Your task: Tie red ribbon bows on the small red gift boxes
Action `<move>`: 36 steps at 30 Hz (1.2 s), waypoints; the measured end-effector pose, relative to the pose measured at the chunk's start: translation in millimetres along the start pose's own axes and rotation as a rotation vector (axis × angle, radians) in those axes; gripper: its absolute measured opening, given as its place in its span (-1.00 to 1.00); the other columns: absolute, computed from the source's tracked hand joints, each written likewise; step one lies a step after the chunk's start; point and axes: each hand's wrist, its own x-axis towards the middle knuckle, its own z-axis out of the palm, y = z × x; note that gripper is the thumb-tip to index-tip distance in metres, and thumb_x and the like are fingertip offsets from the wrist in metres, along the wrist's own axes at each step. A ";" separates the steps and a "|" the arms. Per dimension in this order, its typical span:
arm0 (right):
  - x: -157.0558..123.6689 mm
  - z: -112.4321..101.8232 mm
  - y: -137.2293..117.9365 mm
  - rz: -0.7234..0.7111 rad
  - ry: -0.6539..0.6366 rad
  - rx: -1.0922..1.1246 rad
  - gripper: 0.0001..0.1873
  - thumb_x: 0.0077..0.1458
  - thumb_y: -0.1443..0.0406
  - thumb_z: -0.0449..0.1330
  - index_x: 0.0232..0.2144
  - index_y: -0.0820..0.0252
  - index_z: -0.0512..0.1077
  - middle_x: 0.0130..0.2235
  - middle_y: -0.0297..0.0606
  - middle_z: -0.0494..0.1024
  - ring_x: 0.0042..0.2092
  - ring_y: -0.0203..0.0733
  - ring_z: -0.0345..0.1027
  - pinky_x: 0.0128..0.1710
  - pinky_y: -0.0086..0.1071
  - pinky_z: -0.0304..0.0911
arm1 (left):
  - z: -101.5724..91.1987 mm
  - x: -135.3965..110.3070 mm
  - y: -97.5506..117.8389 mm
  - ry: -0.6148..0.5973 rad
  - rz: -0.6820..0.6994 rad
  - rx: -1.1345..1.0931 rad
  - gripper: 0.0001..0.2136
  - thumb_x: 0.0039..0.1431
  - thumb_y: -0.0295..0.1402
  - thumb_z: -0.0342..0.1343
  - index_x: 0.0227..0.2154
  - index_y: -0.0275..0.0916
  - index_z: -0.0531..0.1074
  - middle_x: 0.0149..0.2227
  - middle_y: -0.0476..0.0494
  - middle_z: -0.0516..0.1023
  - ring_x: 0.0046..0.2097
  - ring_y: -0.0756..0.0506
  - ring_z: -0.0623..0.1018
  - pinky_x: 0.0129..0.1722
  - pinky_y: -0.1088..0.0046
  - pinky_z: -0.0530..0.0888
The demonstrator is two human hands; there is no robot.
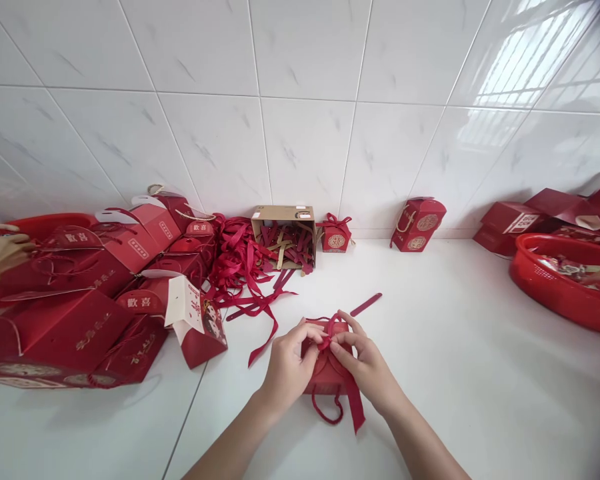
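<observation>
A small red gift box (330,387) stands on the white table in front of me, its red cord handle (326,419) hanging out toward me. Over its top my left hand (291,357) and my right hand (363,357) meet, both pinching a red ribbon (355,403). A loop of ribbon rises between my fingertips, and one tail drapes down the box's near right side. My fingers partly hide the knot area. Just behind the box lies a dark red strip (367,304).
Red gift boxes (100,327) crowd the left, where another person's hand (0,253) reaches in. Behind are heaped ribbons (237,257), a cardboard box (283,213) of strips, a bow-tied box (335,239) and a taller box (419,225). A red basket (555,283) stands right.
</observation>
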 end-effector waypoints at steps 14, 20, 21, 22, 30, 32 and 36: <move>-3.2 5.3 -0.4 0.028 0.065 0.155 -0.69 0.12 0.04 0.17 -0.32 0.07 0.59 0.28 -0.17 0.16 0.38 0.00 -0.31 0.12 -0.14 0.21 | -4.3 0.0 6.7 0.014 -0.076 0.175 -0.90 0.11 -0.31 0.17 -0.35 -0.09 0.58 -0.06 -0.17 0.49 0.07 -0.24 0.43 0.05 0.08 0.42; -8.5 -7.3 4.5 0.058 0.153 0.047 -0.60 0.11 -0.01 0.14 -0.42 0.15 0.57 0.07 -0.05 0.43 0.10 0.11 0.31 0.06 -0.03 0.23 | -16.5 5.9 6.5 -0.147 -0.152 0.086 -0.89 0.09 -0.37 0.18 -0.43 -0.07 0.61 -0.03 -0.12 0.54 0.16 -0.25 0.38 0.14 0.06 0.35; -7.2 -10.7 6.9 0.046 0.175 0.004 -0.61 0.12 0.00 0.13 -0.37 0.16 0.55 0.01 -0.05 0.49 0.02 0.09 0.37 0.03 -0.01 0.25 | -20.0 6.3 6.9 -0.181 -0.159 0.073 -0.89 0.08 -0.37 0.18 -0.43 -0.06 0.61 -0.02 -0.10 0.55 0.18 -0.25 0.37 0.15 0.07 0.35; -5.2 -14.2 9.2 0.024 0.187 -0.043 -0.63 0.12 0.01 0.13 -0.30 0.15 0.53 -0.04 -0.07 0.52 -0.02 0.07 0.40 0.01 0.00 0.26 | -23.3 6.3 7.4 -0.212 -0.163 0.061 -0.89 0.08 -0.37 0.18 -0.43 -0.06 0.61 -0.02 -0.10 0.55 0.18 -0.24 0.37 0.15 0.08 0.36; 2.2 -32.7 5.1 -0.081 0.005 -0.216 -0.77 0.13 0.14 0.12 -0.31 0.15 0.47 -0.34 -0.23 0.56 -0.27 -0.14 0.44 -0.29 -0.31 0.38 | -34.1 1.5 13.8 -0.246 -0.118 0.088 -0.88 0.10 -0.36 0.14 -0.38 -0.10 0.59 -0.02 -0.13 0.56 0.15 -0.23 0.41 0.10 0.17 0.41; -7.7 -35.4 -3.0 -0.091 0.041 -0.324 -0.82 0.12 0.17 0.14 -0.32 0.12 0.45 -0.42 -0.30 0.52 -0.34 -0.17 0.40 -0.35 -0.34 0.34 | -34.6 1.6 18.0 -0.253 -0.088 0.142 -0.88 0.10 -0.38 0.12 -0.40 -0.11 0.57 -0.02 -0.13 0.55 0.15 -0.23 0.41 0.10 0.15 0.41; -35.7 -42.7 -25.3 -0.057 -0.063 -0.528 -0.93 0.12 0.21 0.14 -0.34 0.05 0.38 -0.51 -0.41 0.48 -0.45 -0.23 0.33 -0.39 -0.37 0.25 | -37.5 3.5 28.2 -0.313 -0.007 0.238 -0.85 0.09 -0.43 0.10 -0.42 -0.11 0.57 -0.01 -0.12 0.54 0.17 -0.25 0.38 0.12 0.13 0.37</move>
